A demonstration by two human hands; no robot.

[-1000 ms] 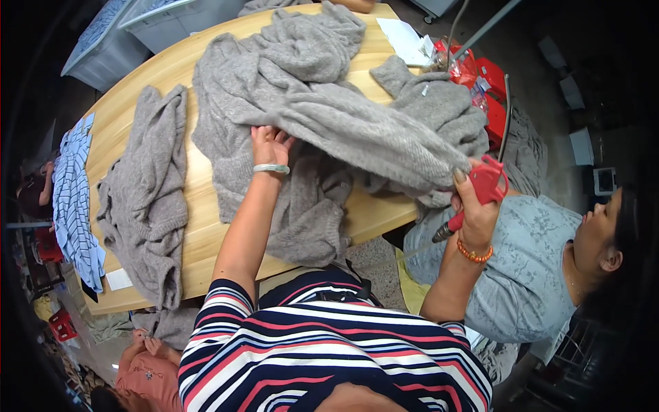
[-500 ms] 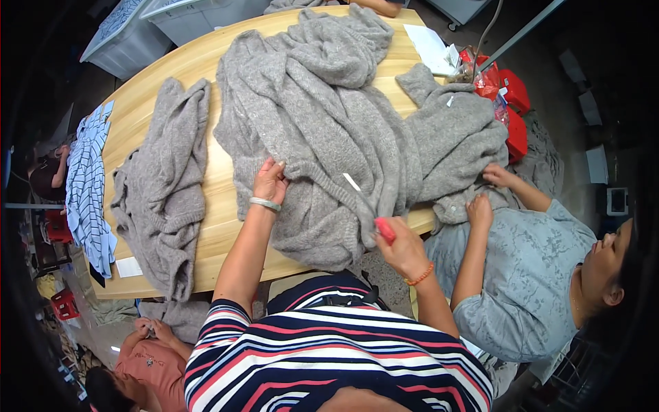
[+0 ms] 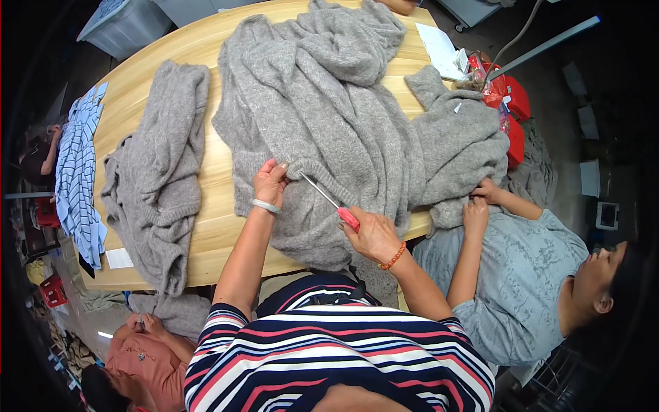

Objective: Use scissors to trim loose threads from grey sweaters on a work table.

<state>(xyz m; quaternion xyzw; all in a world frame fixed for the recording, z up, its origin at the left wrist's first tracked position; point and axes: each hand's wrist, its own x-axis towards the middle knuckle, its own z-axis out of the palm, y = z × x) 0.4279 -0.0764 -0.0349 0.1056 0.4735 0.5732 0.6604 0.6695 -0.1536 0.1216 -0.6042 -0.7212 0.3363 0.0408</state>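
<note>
A large grey knitted sweater (image 3: 329,117) lies spread over the wooden table (image 3: 213,226). My left hand (image 3: 270,182), with a bracelet on the wrist, pinches the sweater's fabric near its lower edge. My right hand (image 3: 374,235) grips red-handled scissors (image 3: 329,200). Their thin metal blades point up and left toward the spot pinched by my left hand. Another grey knit garment (image 3: 463,151) lies at the right end of the table, where a seated person's hands (image 3: 477,202) hold its edge.
A second grey sweater (image 3: 161,178) lies at the table's left, beside a blue striped cloth (image 3: 77,178). White paper (image 3: 439,48) and red objects (image 3: 511,110) sit at the far right. Grey plastic bins (image 3: 127,24) stand behind. Another person (image 3: 137,357) crouches lower left.
My right hand came in from the right with the scissors and now points them at the sweater. My left hand slid to the hem. The person on the right reached for the other garment.
</note>
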